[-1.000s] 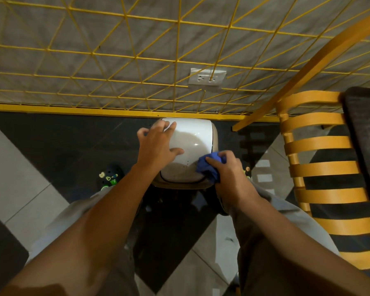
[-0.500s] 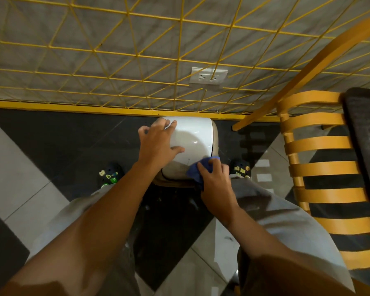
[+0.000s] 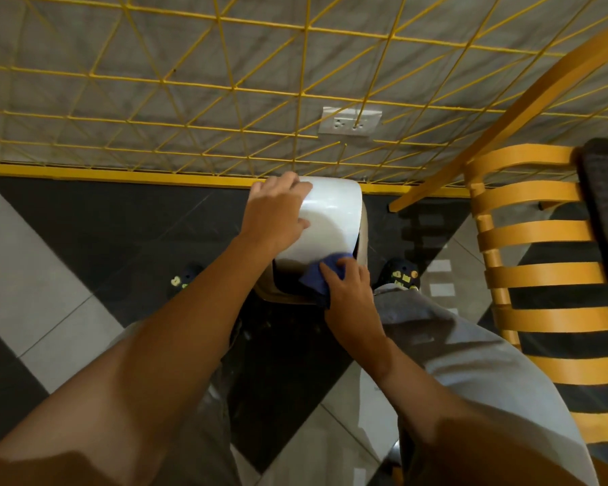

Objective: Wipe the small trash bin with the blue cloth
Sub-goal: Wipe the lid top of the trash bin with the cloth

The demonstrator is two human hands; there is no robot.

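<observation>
— Why is the left hand (image 3: 278, 212) on top like that?

— It lies flat, with the fingers spread over the far left corner of the small trash bin (image 3: 334, 219), a beige plastic body under a glossy white domed lid. I'd say it steadies the bin while the other hand rubs.

— And the right hand (image 3: 348, 285)?

— Its fingers are curled round a bunched dark blue cloth (image 3: 315, 280), pressing it to the lid's near right edge. The bin stands on the dark floor tile, against the yellow wire grid (image 3: 225, 100), between the person's shoes.

— What can't you see?

— The bin's sides are below view. A dark gap shows at the near edge, so the lid is perhaps tipped inward. Much of the cloth is hidden under the palm.
</observation>
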